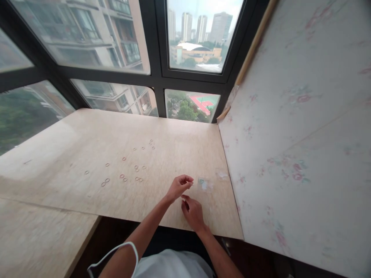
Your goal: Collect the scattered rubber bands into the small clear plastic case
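Observation:
My left hand [179, 187] is just above the pale stone-patterned counter [174, 148], its fingers pinched together at the tips. Something thin and tiny may be between them, too small to name. Closer to my body, my right hand [193, 213] is curled, with thumb and forefinger near each other; whatever it may hold is hidden. To the right of my left fingertips lies a small clear plastic bag [205, 185] with a green mark. Out to the left, several small thin rings [107, 165] are scattered on the counter, among them a red ring [122, 176].
Another clear plastic piece [222, 175] lies by the flower-patterned wall [290, 154] at the right. Dark-framed windows [193, 79] border the far side. A lower ledge [37, 239] joins the counter at the left front. A white curved strip [135, 249] crosses my left arm.

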Available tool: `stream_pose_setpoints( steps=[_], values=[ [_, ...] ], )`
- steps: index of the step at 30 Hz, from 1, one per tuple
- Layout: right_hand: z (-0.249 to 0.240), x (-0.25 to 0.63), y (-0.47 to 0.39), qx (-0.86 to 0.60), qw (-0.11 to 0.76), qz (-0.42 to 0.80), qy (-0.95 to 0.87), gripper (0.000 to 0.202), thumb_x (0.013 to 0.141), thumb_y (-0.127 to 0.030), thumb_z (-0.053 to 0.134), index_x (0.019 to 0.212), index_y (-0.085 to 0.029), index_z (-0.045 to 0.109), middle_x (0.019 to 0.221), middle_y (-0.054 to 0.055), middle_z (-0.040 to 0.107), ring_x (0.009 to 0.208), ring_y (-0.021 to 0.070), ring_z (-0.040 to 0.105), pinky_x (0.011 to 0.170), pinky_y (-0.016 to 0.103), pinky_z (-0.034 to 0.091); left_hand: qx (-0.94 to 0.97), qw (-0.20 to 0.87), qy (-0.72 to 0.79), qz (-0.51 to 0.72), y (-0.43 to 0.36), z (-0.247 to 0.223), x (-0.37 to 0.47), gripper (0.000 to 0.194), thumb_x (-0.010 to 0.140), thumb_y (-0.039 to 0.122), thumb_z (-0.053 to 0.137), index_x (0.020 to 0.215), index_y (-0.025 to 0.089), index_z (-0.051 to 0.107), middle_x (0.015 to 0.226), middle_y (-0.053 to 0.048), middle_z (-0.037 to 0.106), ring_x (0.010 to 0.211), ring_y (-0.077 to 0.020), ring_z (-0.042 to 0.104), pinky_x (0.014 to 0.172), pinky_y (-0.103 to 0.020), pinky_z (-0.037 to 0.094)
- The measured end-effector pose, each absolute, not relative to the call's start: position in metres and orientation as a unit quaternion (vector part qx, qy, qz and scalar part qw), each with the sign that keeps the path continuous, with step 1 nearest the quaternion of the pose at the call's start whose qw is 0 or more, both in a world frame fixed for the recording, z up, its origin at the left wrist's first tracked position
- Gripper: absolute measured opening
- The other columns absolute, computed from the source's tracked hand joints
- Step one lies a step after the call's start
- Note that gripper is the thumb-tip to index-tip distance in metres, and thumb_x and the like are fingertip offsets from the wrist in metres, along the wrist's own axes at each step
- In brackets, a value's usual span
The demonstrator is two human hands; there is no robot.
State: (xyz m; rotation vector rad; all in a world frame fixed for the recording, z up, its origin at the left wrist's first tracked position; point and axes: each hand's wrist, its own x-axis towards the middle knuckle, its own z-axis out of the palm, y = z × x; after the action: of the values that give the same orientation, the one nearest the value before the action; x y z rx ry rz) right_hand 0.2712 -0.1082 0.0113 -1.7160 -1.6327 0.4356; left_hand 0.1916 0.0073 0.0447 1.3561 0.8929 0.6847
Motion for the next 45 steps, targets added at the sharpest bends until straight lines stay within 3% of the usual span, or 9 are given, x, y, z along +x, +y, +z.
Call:
stream_pose_setpoints(
  steps=[8, 15, 20, 26, 31, 34, 38, 45],
  values=[
    [0.008, 0.271, -0.107, -0.670, 0.353, 0.165, -0.632, 0.027, 0.088, -0.019, 0.041, 0.100, -0.017, 0.065, 0.073, 0.004, 0.070, 0.066, 0.0186, 0.066, 0.065, 0.027, 0.047, 0.752, 0.475, 0.366, 0.276, 0.017, 0.039, 0.238, 0.012, 0.076, 0.022, 0.057, 0.081, 0.020, 0.068, 0.077, -0.004, 0.069, 0.063, -0.0130, 0.058, 0.061, -0.026, 0.047],
    [0.009, 0.272, -0.107, -0.665, 0.362, 0.173, -0.630, 0.028, 0.088, -0.019, 0.042, 0.102, -0.017, 0.066, 0.079, 0.005, 0.072, 0.072, 0.0192, 0.067, 0.070, 0.028, 0.049, 0.761, 0.432, 0.383, 0.295, 0.024, 0.031, 0.239, 0.012, 0.075, 0.020, 0.057, 0.082, 0.021, 0.067, 0.085, -0.006, 0.069, 0.070, -0.0153, 0.059, 0.068, -0.030, 0.048],
    [0.015, 0.271, -0.109, -0.660, 0.372, 0.182, -0.627, 0.029, 0.089, -0.018, 0.043, 0.107, -0.019, 0.066, 0.094, 0.006, 0.074, 0.082, 0.0186, 0.069, 0.077, 0.029, 0.051, 0.749, 0.400, 0.425, 0.312, 0.029, 0.027, 0.197, 0.014, 0.079, 0.019, 0.052, 0.083, 0.020, 0.065, 0.085, -0.006, 0.067, 0.073, -0.0160, 0.060, 0.071, -0.031, 0.047],
    [0.013, 0.271, -0.109, -0.665, 0.366, 0.183, -0.625, 0.029, 0.090, -0.021, 0.044, 0.107, -0.020, 0.067, 0.094, 0.006, 0.075, 0.081, 0.0197, 0.070, 0.077, 0.031, 0.053, 0.762, 0.275, 0.479, 0.339, 0.023, 0.023, 0.114, 0.013, 0.081, 0.021, 0.050, 0.084, 0.022, 0.063, 0.084, -0.005, 0.065, 0.083, -0.0193, 0.060, 0.077, -0.032, 0.047],
    [0.008, 0.272, -0.110, -0.669, 0.354, 0.189, -0.626, 0.029, 0.091, -0.028, 0.044, 0.103, -0.021, 0.069, 0.093, 0.006, 0.075, 0.083, 0.0203, 0.070, 0.076, 0.031, 0.054, 0.743, 0.240, 0.511, 0.360, 0.008, 0.023, 0.054, 0.012, 0.082, 0.021, 0.051, 0.084, 0.023, 0.063, 0.084, -0.005, 0.065, 0.085, -0.0213, 0.060, 0.079, -0.035, 0.048],
    [0.007, 0.275, -0.110, -0.667, 0.362, 0.228, -0.610, 0.029, 0.091, -0.035, 0.047, 0.097, -0.021, 0.071, 0.089, 0.006, 0.075, 0.077, 0.0201, 0.070, 0.071, 0.029, 0.055, 0.726, 0.227, 0.528, 0.378, -0.001, 0.019, 0.026, 0.011, 0.082, 0.020, 0.052, 0.084, 0.023, 0.063, 0.084, -0.006, 0.065, 0.084, -0.0208, 0.061, 0.079, -0.034, 0.049],
    [0.013, 0.276, -0.101, -0.667, 0.402, 0.306, -0.548, 0.037, 0.090, -0.045, 0.049, 0.098, -0.016, 0.069, 0.063, 0.002, 0.065, 0.053, 0.0158, 0.061, 0.052, 0.024, 0.049, 0.705, 0.218, 0.538, 0.406, -0.010, 0.010, 0.000, 0.012, 0.084, 0.020, 0.049, 0.084, 0.021, 0.062, 0.084, -0.005, 0.064, 0.082, -0.0197, 0.061, 0.076, -0.034, 0.050],
    [0.044, 0.235, -0.044, -0.623, 0.402, 0.337, -0.580, 0.040, 0.092, -0.048, 0.045, 0.098, -0.014, 0.066, 0.058, -0.001, 0.055, 0.052, 0.0133, 0.053, 0.050, 0.022, 0.042, 0.683, 0.243, 0.553, 0.410, -0.016, 0.002, -0.010, 0.011, 0.084, 0.016, 0.050, 0.085, 0.020, 0.061, 0.083, -0.004, 0.063, 0.080, -0.0191, 0.060, 0.073, -0.032, 0.049]
  ],
)
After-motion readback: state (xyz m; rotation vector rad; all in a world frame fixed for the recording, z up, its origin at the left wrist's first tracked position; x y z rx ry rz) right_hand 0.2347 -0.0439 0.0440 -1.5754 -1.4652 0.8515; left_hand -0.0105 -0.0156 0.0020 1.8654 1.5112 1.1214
